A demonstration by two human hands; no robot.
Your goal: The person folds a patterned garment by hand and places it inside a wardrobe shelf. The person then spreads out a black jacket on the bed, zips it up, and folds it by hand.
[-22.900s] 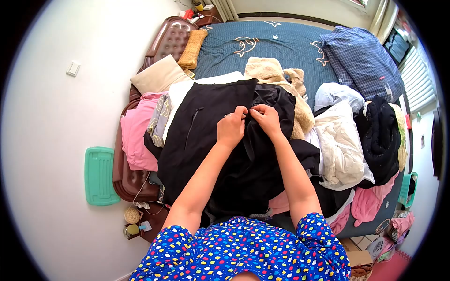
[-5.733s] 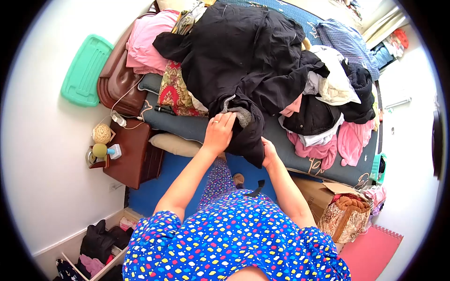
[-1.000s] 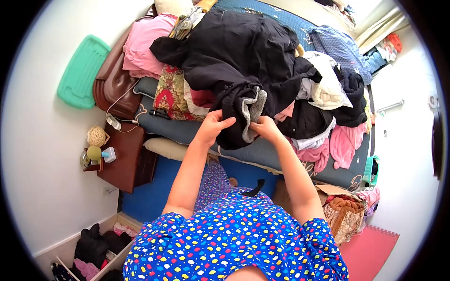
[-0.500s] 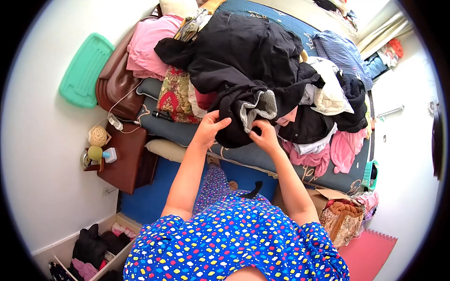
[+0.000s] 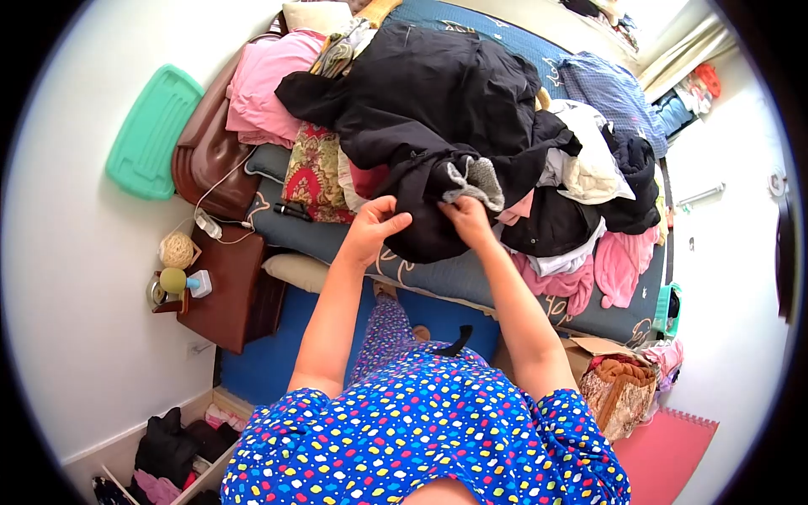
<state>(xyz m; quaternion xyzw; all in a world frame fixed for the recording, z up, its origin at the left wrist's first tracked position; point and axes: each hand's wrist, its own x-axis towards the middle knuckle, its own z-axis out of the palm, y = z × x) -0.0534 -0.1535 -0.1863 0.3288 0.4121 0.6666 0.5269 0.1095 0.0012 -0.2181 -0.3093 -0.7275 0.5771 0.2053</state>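
Black jacket (image 5: 446, 93) over bed (image 5: 320, 240) | left hand (image 5: 367, 233): thumb and fingers apart, beside fabric | right hand (image 5: 470, 222): fingers pinching cloth near grey lining (image 5: 483, 179)

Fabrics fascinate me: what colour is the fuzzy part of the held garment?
The fuzzy part looks light grey, against black cloth; the head view shows it.

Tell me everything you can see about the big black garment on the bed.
The black garment looks like smooth woven cloth, creased and spread over a pile on the bed. A sleeve reaches left towards pink cloth. Rough grey material shows at its bunched near end, where the left hand touches the edge and the right hand pinches it.
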